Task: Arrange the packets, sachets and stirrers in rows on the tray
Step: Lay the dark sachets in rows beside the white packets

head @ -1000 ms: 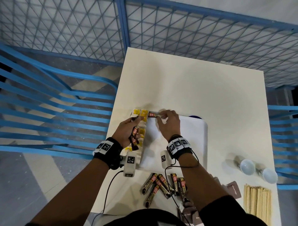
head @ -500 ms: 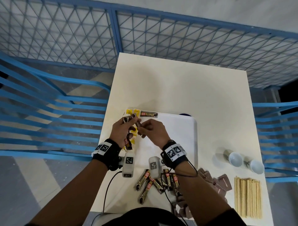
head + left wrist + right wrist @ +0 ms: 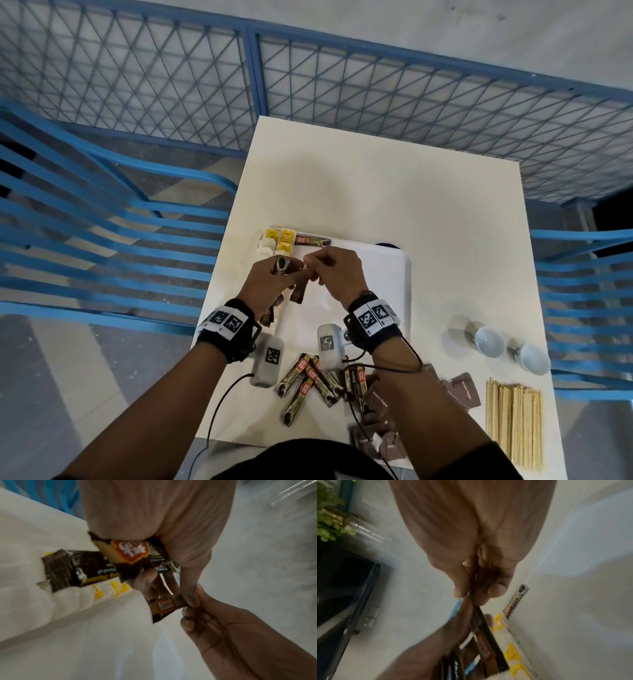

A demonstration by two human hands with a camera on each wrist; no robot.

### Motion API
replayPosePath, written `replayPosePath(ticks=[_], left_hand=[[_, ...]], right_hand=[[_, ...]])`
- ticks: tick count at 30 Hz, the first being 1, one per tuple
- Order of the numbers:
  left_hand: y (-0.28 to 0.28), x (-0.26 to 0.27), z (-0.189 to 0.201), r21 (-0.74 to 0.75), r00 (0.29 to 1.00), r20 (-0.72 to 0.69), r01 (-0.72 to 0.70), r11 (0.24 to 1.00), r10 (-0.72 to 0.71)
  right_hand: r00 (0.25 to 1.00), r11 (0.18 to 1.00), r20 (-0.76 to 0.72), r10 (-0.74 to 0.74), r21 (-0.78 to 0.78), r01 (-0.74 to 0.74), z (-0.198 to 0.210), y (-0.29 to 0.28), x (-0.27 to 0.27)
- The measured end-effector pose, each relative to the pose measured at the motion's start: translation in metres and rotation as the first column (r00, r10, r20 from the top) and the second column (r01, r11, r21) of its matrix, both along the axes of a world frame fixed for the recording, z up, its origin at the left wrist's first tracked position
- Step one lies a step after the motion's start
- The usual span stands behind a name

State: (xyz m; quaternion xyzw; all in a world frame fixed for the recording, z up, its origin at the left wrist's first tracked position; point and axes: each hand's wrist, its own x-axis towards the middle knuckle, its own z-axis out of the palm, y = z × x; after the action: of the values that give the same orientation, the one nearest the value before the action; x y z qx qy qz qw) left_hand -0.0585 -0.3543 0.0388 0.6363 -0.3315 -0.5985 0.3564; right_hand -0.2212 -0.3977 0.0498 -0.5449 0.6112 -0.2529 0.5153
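A white tray lies on the table with yellow and white packets along its left edge. One brown coffee sachet lies at the tray's far edge, also visible in the right wrist view as a coffee sachet. Over the tray's left part, my left hand grips a bundle of coffee sachets. My right hand meets it and pinches the end of a single sachet that hangs from the bundle. In the right wrist view the right hand pinches that sachet's thin edge.
Loose coffee sachets lie near the table's front edge, partly under my wrists. Brown square packets, a stack of wooden stirrers and two white cups sit at the right. Blue chairs flank the table; a mesh fence stands behind.
My right hand left a sachet at the tray's far edge, drew back to my left hand, and now pinches another sachet from the bundle. The left hand has hardly moved.
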Motion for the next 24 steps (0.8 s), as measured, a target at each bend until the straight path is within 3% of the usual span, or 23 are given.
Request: replayPosePath(ticks=[3,7,9,11,15,17,21,24], left_hand=[[0.006,-0.002,0.002,0.001,0.999,0.028,0.041,0.999,-0.041],[0.005,0.002,-0.001,0.003,0.989,-0.026,-0.148,0.989,0.148],[0.002,0.004,0.0,0.005,0.98,-0.02,-0.198,0.98,0.198],[-0.001,0.007,0.001,0.008,0.981,0.0,-0.193,0.981,0.193],[-0.006,0.013,0.001,0.007,0.988,0.026,-0.15,0.989,0.15],[-0.01,0.015,-0.001,0.013,0.987,0.024,-0.159,0.987,0.159],[-0.015,0.026,-0.007,0.093,0.976,0.033,-0.218,0.971,0.216],[-0.016,0.035,-0.012,0.199,0.975,0.033,-0.224,0.954,0.222]], right_hand=[[0.975,0.983,0.125,-0.183,0.028,0.181,-0.002,-0.001,-0.007],[0.934,0.957,0.213,-0.285,0.111,0.267,-0.009,0.001,-0.015],[0.98,0.982,0.07,-0.187,-0.024,0.189,-0.014,0.003,-0.013],[0.991,0.973,-0.135,-0.022,-0.23,-0.009,-0.018,0.004,-0.01],[0.871,0.857,-0.427,0.242,-0.328,-0.398,-0.021,-0.003,-0.002],[0.852,0.839,-0.457,0.257,-0.332,-0.431,-0.024,-0.009,0.002],[0.882,0.876,-0.458,0.113,-0.373,-0.306,-0.044,-0.022,0.0],[0.824,0.93,-0.559,0.095,-0.245,-0.274,-0.059,-0.031,-0.004]])
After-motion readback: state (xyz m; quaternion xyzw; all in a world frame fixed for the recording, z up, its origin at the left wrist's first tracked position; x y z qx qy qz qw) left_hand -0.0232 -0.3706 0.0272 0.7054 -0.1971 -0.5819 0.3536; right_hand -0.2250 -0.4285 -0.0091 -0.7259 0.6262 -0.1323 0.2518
